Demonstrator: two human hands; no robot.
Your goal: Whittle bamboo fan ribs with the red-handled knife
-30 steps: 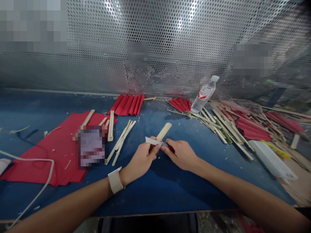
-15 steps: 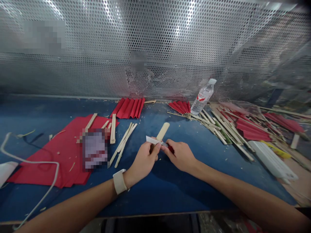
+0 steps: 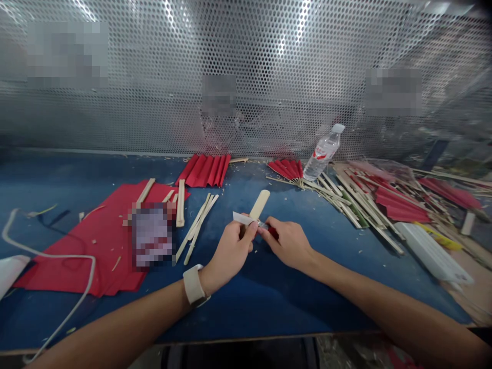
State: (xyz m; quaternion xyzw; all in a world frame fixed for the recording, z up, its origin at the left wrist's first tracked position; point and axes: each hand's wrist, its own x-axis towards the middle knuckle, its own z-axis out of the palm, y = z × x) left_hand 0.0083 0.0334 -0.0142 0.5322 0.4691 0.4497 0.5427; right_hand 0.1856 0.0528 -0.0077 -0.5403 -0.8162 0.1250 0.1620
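My left hand [image 3: 229, 251] is closed round a flat bamboo stick [image 3: 259, 204] whose rounded end points up and away from me. My right hand [image 3: 289, 243] grips a small knife with a red handle [image 3: 272, 231]. The knife's blade [image 3: 243, 219] lies across the stick just above my left thumb. Both hands meet over the middle of the blue table [image 3: 246, 302]. A white band [image 3: 193, 285] sits on my left wrist.
Red paper sheets [image 3: 92, 241] and loose bamboo slats [image 3: 197, 223] lie to the left, folded red fans [image 3: 205, 169] behind. A water bottle [image 3: 322, 152] leans at the back right beside a heap of sticks and red fans [image 3: 369, 202]. A white cable [image 3: 57, 256] loops at the left.
My hands have stayed together on the stick and knife, shifting slightly away from me. The view has drifted a little.
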